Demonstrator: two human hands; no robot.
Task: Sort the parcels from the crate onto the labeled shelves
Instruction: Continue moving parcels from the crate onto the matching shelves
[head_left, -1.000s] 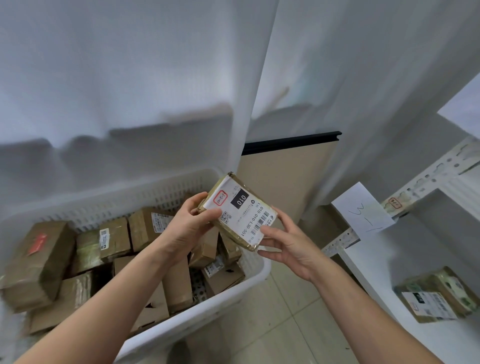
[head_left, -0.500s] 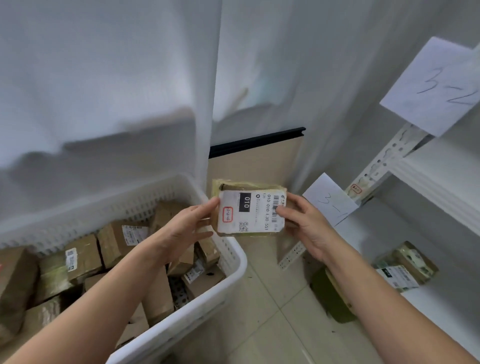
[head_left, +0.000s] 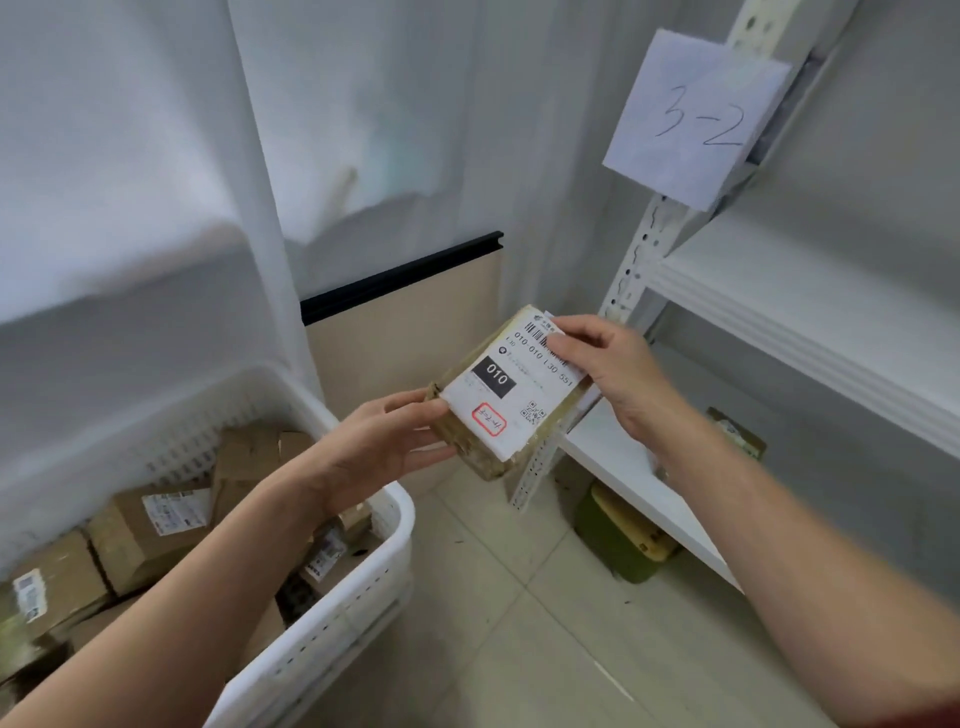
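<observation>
A small brown parcel with a white label reading 010 and a red-framed mark is held in the air between both hands, in front of the white shelf post. My left hand grips its lower left end. My right hand pinches its upper right end, thumb on the label. Below left, the white crate holds several brown parcels. On the right stands the white shelf unit, with a paper label reading 3-2 on its post.
Another parcel lies on the lower shelf board, partly behind my right forearm. A green and yellow object sits on the tiled floor under that board. White curtains and a beige panel with a black top edge stand behind.
The parcel has moved right and up toward the shelf and turned clockwise. The view has swung right, so the 3-2 label is larger and the crate has slid left.
</observation>
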